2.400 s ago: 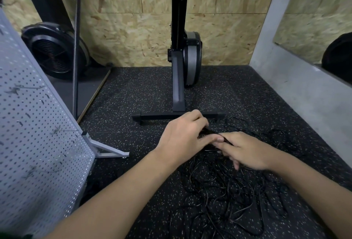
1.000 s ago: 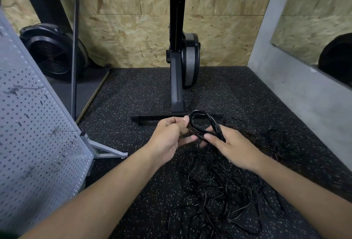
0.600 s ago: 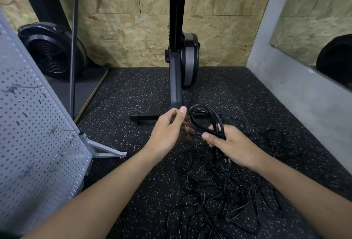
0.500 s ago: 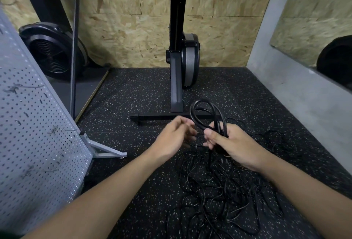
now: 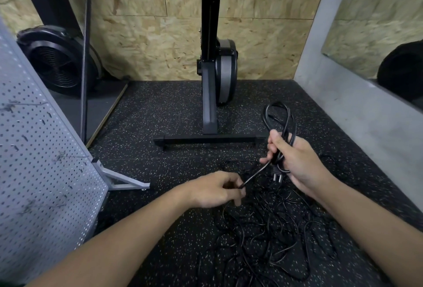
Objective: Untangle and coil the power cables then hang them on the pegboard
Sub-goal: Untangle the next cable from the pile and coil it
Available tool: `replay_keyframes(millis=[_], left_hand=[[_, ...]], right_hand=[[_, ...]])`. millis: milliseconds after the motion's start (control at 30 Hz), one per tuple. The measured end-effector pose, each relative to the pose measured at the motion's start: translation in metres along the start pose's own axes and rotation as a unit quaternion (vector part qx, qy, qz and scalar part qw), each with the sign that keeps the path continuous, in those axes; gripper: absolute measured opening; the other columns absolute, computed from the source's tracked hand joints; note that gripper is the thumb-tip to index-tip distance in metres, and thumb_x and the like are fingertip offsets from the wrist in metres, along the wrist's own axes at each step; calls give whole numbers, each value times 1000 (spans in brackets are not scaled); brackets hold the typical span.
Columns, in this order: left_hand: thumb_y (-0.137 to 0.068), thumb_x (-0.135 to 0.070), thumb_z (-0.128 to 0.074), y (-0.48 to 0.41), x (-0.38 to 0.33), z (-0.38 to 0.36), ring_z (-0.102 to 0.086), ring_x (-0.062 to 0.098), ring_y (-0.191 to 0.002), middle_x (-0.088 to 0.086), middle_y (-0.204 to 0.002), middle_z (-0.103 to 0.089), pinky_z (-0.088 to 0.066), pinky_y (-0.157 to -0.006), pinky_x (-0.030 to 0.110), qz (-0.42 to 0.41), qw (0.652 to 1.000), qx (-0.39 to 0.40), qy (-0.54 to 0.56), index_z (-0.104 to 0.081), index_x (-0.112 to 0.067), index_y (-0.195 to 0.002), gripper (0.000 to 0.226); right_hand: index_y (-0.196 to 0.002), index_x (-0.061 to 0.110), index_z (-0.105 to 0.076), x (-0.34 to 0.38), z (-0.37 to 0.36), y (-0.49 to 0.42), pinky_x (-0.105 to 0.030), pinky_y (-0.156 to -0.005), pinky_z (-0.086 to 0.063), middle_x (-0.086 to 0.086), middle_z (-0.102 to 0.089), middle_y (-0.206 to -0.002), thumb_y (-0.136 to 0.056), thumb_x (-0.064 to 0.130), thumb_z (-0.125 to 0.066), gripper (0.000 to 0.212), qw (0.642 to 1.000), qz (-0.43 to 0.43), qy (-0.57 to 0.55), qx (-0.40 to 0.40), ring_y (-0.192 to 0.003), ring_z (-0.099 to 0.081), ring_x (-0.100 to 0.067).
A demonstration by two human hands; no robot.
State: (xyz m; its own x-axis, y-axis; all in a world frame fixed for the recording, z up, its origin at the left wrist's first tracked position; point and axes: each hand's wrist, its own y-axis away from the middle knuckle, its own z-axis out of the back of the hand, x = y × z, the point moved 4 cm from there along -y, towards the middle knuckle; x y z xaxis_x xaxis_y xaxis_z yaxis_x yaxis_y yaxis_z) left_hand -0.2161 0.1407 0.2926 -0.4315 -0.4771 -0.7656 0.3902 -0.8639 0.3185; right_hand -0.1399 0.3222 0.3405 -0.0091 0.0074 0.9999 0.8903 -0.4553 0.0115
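Note:
A tangle of thin black power cables [image 5: 270, 236] lies on the speckled black floor mat in front of me. My right hand [image 5: 295, 163] grips a small coil of black cable [image 5: 278, 117], its loops standing above my fingers and a plug [image 5: 277, 175] hanging below them. From that coil a strand [image 5: 254, 174] runs down-left to my left hand [image 5: 215, 189], which pinches it just above the pile. The grey pegboard [image 5: 41, 163] leans at the far left with several hooks on it.
An upright black machine on a T-shaped floor base [image 5: 210, 139] stands just beyond the cables. The pegboard's metal foot [image 5: 121, 179] sticks out onto the mat. A black fan [image 5: 59, 62] sits back left. A grey wall [image 5: 357, 108] borders the right side.
My right hand has lifted the coil and carried it to the right. My left hand has dropped down-left, drawing a strand of cable taut between the two hands.

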Motion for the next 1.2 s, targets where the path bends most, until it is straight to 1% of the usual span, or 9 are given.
replay_keyframes(millis=[100,233,367,500,633,800,933,1033,1200], left_hand=[[-104,-47,-58,-2,2,6,-57,11,-69,-2,-91,-73,-43,-65,29,-5,996,-56,-75,-69,-28,-95,23],[-106,-42,-57,1,-13,10,-58,10,-68,-3,-82,-70,-41,-59,18,-83,981,-114,-132,-68,-22,-96,25],[-106,-33,-59,4,-30,10,-52,6,-61,-8,-71,-62,-35,-57,13,-138,969,-154,-135,-68,-16,-91,24],[-103,-30,-66,11,-42,21,-55,1,-72,-14,-78,-61,-37,-65,11,-204,941,-229,-145,-73,-18,-96,16],[-87,-26,-85,21,-40,38,-61,8,-76,-11,-82,-66,-46,-66,17,-225,919,-312,-84,-68,-17,-91,19],[-75,-34,-93,28,-40,47,-58,13,-78,-9,-82,-62,-48,-69,21,-220,893,-387,-62,-64,-18,-87,35],[-73,-42,-92,26,-32,50,-60,15,-82,-9,-84,-62,-51,-73,28,-207,895,-392,-53,-68,-22,-85,33],[-73,-51,-89,24,-26,51,-62,10,-87,-13,-92,-63,-53,-76,28,-180,903,-388,-47,-71,-27,-89,33],[-80,-52,-84,20,-17,51,-71,-1,-87,-16,-89,-77,-59,-81,31,-123,937,-328,-10,-82,-27,-98,31]], right_hand=[[-90,6,-66,-5,9,-3,-63,-96,-54,9,-58,-60,-105,36,-59,34,991,24,122,-46,-57,-67,-14],[-97,18,-67,0,13,-2,-36,-73,-55,10,-66,-74,-106,42,-54,28,945,44,315,-82,-56,-71,-9],[-102,16,-65,0,11,-3,-23,-57,-49,-2,-67,-73,-106,43,-52,30,922,30,378,-73,-54,-70,-8],[-108,24,-65,4,3,1,-32,-70,-55,2,-70,-79,-106,53,-44,36,895,56,442,-2,-70,-71,-14],[-123,40,-59,-2,-10,13,-29,-69,-60,14,-72,-100,-94,77,-42,49,903,4,399,162,-85,-71,-5],[-138,50,-49,-6,-26,23,-23,-96,-50,25,-66,-121,-99,57,-61,41,860,30,421,285,-108,-62,7],[-101,41,-56,-8,-30,27,-22,-62,-46,17,-60,-68,-108,40,-51,8,864,38,417,281,-58,-54,1],[-90,25,-53,-7,-28,27,-29,-59,-50,5,-58,-74,-109,38,-48,24,861,38,426,276,-58,-54,-6],[-92,22,-57,-6,-20,24,-37,-72,-59,8,-58,-75,-108,44,-47,29,844,13,448,296,-65,-62,-8]])
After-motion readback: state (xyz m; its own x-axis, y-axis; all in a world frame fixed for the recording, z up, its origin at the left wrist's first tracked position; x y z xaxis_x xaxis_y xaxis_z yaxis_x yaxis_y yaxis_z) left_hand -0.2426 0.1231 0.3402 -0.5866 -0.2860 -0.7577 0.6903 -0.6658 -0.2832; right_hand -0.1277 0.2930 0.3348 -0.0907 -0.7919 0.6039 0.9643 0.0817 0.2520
